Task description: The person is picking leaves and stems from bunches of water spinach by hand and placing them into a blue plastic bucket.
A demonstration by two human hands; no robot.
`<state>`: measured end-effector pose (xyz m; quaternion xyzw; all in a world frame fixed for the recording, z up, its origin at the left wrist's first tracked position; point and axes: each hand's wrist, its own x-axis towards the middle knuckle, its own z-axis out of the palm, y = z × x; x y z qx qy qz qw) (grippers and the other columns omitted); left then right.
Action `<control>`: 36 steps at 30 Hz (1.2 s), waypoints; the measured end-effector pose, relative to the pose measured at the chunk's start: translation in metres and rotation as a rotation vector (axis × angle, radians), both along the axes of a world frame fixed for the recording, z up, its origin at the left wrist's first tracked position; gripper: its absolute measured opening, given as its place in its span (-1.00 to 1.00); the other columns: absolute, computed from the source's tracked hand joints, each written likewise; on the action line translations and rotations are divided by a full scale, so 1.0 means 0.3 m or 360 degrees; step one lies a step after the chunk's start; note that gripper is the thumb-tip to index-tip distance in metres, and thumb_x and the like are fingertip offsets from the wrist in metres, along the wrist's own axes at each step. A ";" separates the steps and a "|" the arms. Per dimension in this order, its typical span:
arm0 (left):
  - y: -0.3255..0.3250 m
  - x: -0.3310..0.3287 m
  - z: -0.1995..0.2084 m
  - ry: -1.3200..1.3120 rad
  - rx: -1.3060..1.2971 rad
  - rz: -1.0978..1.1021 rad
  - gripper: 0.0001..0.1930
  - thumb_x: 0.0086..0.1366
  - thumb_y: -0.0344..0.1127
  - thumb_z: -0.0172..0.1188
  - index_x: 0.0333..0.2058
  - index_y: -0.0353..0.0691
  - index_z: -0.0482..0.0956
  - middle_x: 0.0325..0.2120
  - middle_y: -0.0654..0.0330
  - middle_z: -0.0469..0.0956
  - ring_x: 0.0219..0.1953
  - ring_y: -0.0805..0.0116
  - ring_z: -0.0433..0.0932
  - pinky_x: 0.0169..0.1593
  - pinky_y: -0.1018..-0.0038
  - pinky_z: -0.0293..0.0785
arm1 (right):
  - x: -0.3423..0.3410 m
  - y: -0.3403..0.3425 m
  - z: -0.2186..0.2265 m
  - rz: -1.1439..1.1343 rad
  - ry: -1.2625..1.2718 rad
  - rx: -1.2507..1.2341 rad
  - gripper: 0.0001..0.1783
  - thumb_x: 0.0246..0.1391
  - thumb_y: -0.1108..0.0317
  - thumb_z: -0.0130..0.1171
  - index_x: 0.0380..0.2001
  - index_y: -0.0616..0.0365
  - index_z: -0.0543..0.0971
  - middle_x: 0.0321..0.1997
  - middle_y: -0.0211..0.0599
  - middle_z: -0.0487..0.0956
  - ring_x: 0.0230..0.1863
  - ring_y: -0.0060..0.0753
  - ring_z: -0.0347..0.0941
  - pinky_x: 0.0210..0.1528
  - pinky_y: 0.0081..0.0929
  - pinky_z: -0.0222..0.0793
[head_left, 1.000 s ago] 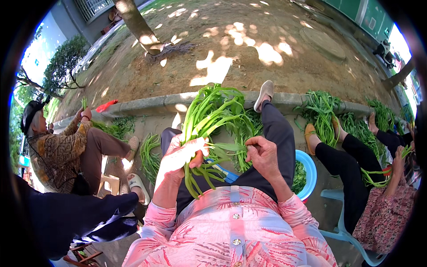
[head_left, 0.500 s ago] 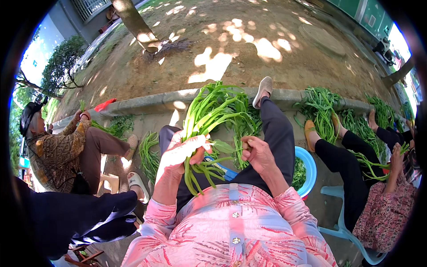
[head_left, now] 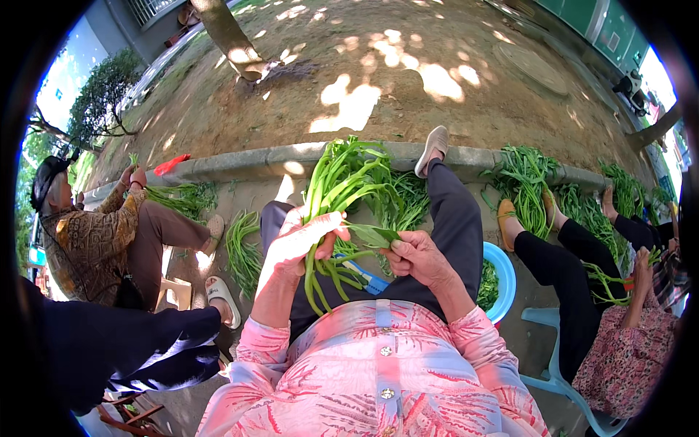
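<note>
My left hand is closed around a bunch of leafy green stems, whose upper ends spread away from me and whose cut ends hang below my fist. Close to its right, my right hand pinches the tip of a broad green leaf between thumb and finger. That leaf stretches from the bunch across to my right fingers. Beneath my hands, between my legs, part of a blue basket shows; the bunch and my hands hide the rest.
A light blue basin with cut greens stands by my right leg. More greens lie on the pavement to the left and others against the kerb. People sit on both sides, one on a blue plastic chair.
My right hand has shifted slightly left and now grips a leaf of the bunch, where it was apart before. The person at left has raised their hands a little.
</note>
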<state>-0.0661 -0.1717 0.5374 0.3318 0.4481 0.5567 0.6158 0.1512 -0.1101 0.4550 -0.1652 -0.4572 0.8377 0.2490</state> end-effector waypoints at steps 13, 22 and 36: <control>-0.084 0.041 0.039 0.0408 0.0269 -0.0011 -0.86 0.06 -0.42 0.20 -0.38 -0.28 0.48 -0.63 0.24 0.51 -0.75 0.63 0.32 -0.69 0.68 0.21 | -0.049 -0.047 0.064 -0.0395 -0.0428 -0.0058 -0.83 -0.01 0.44 -0.19 -0.53 0.23 0.40 -0.77 -0.54 0.19 -0.78 -0.73 0.01 -0.75 -0.69 -0.06; -0.116 0.078 0.034 -0.0135 0.0598 0.0017 -0.76 0.02 -0.47 0.21 -0.29 -0.35 0.43 -0.59 0.14 0.52 -0.74 0.62 0.32 -0.68 0.72 0.19 | -0.016 0.043 -0.048 -0.0698 0.0115 -0.1095 -0.88 0.04 0.41 -0.18 -0.50 0.17 0.34 -0.74 -0.53 0.11 -0.79 -0.69 -0.04 -0.74 -0.60 -0.04; -0.091 0.032 0.030 0.0186 0.0280 0.0192 -0.79 0.02 -0.49 0.16 -0.32 -0.36 0.42 -0.62 0.16 0.50 -0.77 0.60 0.30 -0.71 0.69 0.19 | -0.032 -0.040 0.119 -0.0656 0.0206 -0.0563 -0.71 0.13 0.33 -0.21 -0.35 0.35 0.42 -0.63 -0.41 0.27 -0.69 -0.61 0.08 -0.62 -0.57 0.09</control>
